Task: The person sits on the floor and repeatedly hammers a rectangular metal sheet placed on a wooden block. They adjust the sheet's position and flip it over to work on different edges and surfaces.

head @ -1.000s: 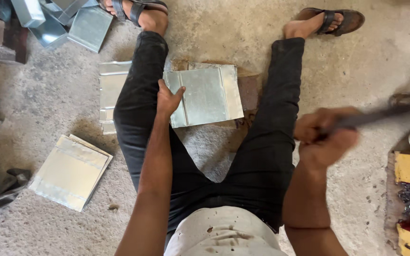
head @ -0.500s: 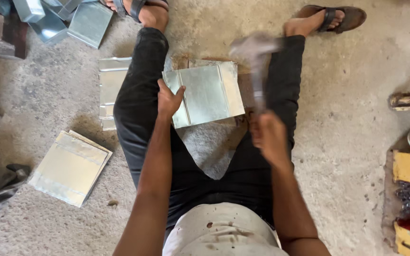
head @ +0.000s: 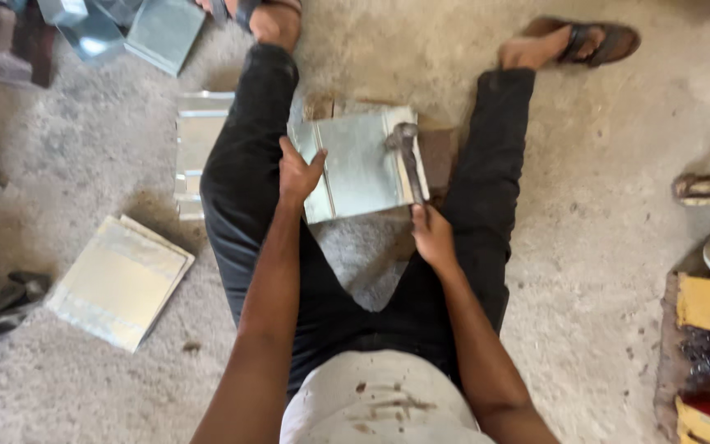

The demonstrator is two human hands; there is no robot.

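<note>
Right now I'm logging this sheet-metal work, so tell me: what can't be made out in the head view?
- Hammer: motion blur smears the head; contact with the metal sheet is unclear.
- Under the sheet: the support is mostly covered.
- Right hand: the grip is seen from behind, fingers hidden.
- Left hand: fingertips merge with the sheet's edge.
- Yellow box: cut off by the right edge.

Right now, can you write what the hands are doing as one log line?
left hand: pressing metal sheet | right hand: gripping hammer | hammer head: on sheet's right edge | person: seated on floor
</note>
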